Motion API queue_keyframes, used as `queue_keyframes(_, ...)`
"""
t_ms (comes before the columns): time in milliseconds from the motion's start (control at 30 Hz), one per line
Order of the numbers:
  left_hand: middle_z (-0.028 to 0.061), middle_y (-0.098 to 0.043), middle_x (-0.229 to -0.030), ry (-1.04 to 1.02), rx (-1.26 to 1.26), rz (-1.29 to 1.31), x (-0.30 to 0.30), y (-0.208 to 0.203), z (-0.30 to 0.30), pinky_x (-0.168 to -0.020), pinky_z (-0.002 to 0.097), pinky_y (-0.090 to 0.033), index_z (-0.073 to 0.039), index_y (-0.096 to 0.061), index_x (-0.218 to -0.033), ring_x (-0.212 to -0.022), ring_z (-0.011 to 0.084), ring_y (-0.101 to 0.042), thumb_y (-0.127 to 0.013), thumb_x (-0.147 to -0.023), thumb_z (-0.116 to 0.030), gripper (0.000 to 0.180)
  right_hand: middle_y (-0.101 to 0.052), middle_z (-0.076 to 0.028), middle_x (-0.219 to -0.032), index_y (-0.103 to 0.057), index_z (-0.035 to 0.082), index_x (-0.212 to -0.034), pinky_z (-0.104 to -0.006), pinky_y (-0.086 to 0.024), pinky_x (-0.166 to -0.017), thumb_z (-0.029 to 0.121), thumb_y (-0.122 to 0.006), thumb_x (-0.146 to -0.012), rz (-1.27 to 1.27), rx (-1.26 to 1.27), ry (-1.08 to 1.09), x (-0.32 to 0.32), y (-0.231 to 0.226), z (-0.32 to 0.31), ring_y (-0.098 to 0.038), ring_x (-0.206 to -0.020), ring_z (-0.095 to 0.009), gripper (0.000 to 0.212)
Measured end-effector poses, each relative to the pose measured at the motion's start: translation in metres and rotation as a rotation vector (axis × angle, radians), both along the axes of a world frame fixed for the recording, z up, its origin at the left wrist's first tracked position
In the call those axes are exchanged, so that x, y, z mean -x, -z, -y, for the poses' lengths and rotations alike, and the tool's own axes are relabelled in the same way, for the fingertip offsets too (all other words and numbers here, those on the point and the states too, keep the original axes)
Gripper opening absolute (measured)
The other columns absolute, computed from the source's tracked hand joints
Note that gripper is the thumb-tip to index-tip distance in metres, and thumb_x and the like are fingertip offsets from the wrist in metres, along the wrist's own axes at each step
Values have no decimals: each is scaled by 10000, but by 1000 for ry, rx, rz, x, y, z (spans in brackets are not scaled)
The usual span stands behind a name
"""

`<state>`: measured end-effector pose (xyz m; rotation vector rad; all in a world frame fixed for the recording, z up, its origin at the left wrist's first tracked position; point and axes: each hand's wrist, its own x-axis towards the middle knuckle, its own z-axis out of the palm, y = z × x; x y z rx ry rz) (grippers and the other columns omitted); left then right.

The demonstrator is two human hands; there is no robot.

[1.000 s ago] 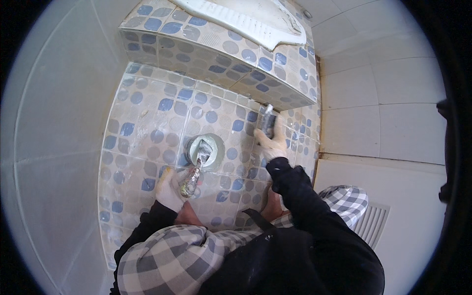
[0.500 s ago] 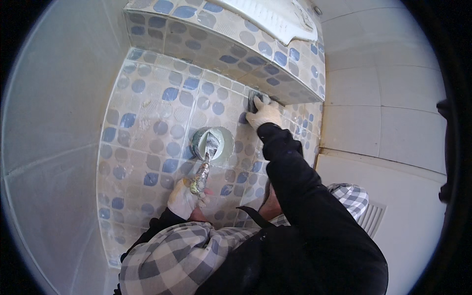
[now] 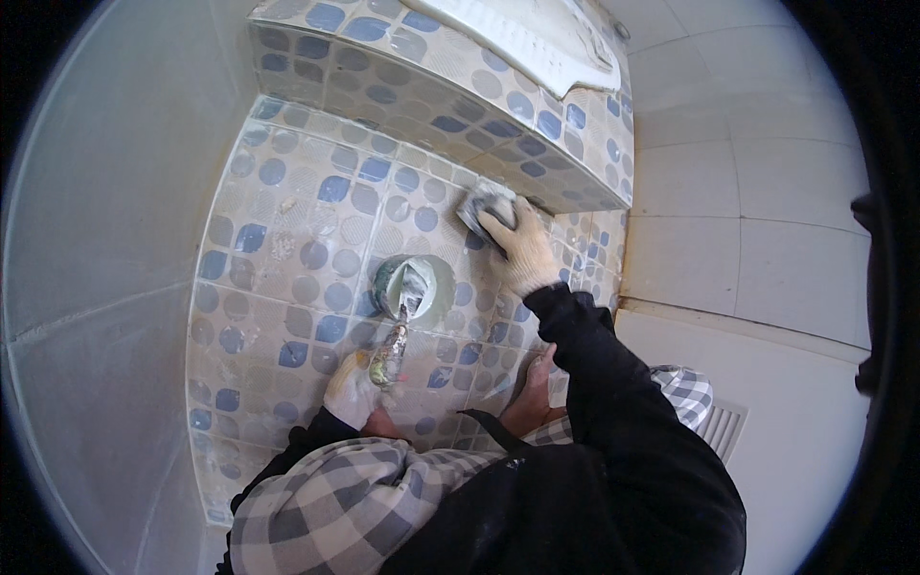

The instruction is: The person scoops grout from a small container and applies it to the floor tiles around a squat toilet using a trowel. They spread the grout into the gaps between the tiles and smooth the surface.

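My left hand (image 3: 353,391), in a whitish work glove, is closed round the lower end of a trowel's paste-caked handle (image 3: 389,356). The trowel's blade (image 3: 412,287) rests in a small round container (image 3: 387,287) with white paste inside. At the foot of the tiled step, my gloved right hand (image 3: 523,251) grips a flat grey pad (image 3: 485,205) smeared with white. Its thumb and fingers wrap the pad's edge, and the pad's far corner is close to the joint between floor and step. I cannot make out the pad's exact kind.
A raised step (image 3: 422,101) with patterned tiles runs across the far side, bearing a white squat toilet pan (image 3: 537,38). A grey wall (image 3: 105,211) rises on the left, pale tiles (image 3: 685,182) on the right. My bare foot (image 3: 527,402) and a floor grate (image 3: 724,428) are nearer.
My right hand has drawn back slightly from the step, and more of the pad's smeared face shows. The left hand, trowel and container have barely moved.
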<state>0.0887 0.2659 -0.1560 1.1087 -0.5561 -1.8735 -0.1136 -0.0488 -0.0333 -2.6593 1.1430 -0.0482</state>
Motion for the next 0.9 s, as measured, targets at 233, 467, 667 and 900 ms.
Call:
queue_keyframes(233,198,-682,-989,-345,-341,-553,1,-22,3,-643,384,-542,9,-523,-1298,-779,313,-669,-383,-1007,-504,606,-490,-194,-1244,-652,231,-1212,-467,-459,-970,161,-583,-896,-48,114,-110,-83,10,25,-524,-1144,-395,331)
queue_keyframes(467,207,-679,-936,-419,-393,-533,3,-35,9,-569,380,-551,25,-564,-1250,-712,299,-678,-371,-1014,-526,630,-464,-218,-1339,-672,285,-1227,-473,-471,-985,107,-684,-733,-264,101,29,46,5,31,-516,-1177,-425,525)
queue_keyframes(667,154,-695,-934,-292,-353,-536,-29,-76,39,-561,363,-556,14,-589,-1227,-728,261,-693,-384,-1017,-553,638,-618,-171,-1164,-636,159,-1264,-444,-528,-879,187,-677,-776,-155,85,326,153,-27,14,-635,-1016,-348,491)
queue_keyframes(900,98,-704,-883,2,-280,-53,-48,-123,68,-560,314,-540,-24,-665,-1106,-688,191,-674,-589,-986,-398,400,-684,-47,-1030,-637,67,-1132,-386,-529,-879,191,-664,-851,1164,-1293,1239,144,-42,-32,-664,-978,-199,308)
